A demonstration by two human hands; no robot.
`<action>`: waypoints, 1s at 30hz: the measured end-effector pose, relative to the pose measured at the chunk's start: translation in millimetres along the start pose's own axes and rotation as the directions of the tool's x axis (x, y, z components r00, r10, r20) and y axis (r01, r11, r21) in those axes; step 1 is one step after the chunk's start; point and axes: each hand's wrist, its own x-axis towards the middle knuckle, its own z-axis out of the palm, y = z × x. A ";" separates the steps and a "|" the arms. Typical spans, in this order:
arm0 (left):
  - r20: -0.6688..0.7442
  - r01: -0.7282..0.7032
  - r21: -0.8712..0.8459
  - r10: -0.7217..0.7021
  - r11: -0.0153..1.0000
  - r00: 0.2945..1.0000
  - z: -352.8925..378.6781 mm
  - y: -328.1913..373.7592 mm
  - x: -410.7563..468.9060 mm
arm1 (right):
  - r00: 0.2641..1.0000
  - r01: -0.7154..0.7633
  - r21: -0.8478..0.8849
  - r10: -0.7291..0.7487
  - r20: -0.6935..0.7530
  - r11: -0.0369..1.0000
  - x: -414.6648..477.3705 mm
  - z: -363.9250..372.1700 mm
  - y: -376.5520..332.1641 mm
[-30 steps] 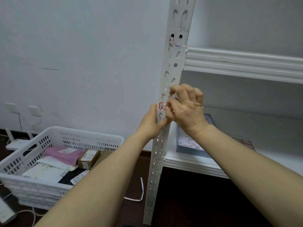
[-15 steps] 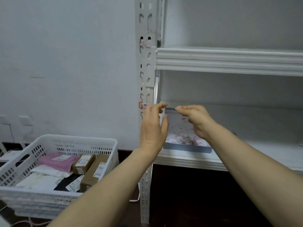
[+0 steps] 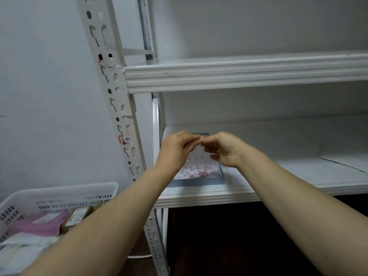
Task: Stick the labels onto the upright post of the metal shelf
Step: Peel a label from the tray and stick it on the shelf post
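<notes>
The white perforated upright post [image 3: 114,100] of the metal shelf runs down the left of the view. One red-bordered label [image 3: 123,139] is stuck on it at about hand height, and a scrap with red and blue marks [image 3: 108,65] sits higher up. My left hand [image 3: 175,150] and my right hand [image 3: 225,150] are to the right of the post, apart from it, over a flat grey-blue box [image 3: 199,182] that holds a sheet of red-printed labels [image 3: 196,169]. The fingertips of both hands meet in a pinch on a small pale label [image 3: 201,136].
The box lies on the lower white shelf board [image 3: 298,172], under an upper board [image 3: 239,76]. A white slotted basket [image 3: 59,194] with parcels and a pink mailer stands on the dark floor at the lower left. A white wall is behind.
Both hands left the post, where they pressed on the red-bordered label, and moved right to the box on the lower shelf. Their fingertips have now closed together. The view has swung right.
</notes>
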 end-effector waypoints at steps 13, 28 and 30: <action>0.225 0.588 -0.519 -0.565 0.620 0.794 32.4 0.1 23.9 | 0.968 0.189 -0.004 -0.187 -0.166 0.982 22.4 -22.4 14.4; 0.292 0.650 -0.415 -0.583 0.637 0.758 39.1 -8.9 29.3 | 0.866 0.336 -0.431 -0.455 -0.209 0.837 50.9 -22.7 20.6; 0.289 0.668 -0.418 -0.608 0.615 0.740 39.8 -9.4 31.7 | 0.860 0.352 -0.425 -0.467 -0.205 0.834 51.3 -21.6 22.0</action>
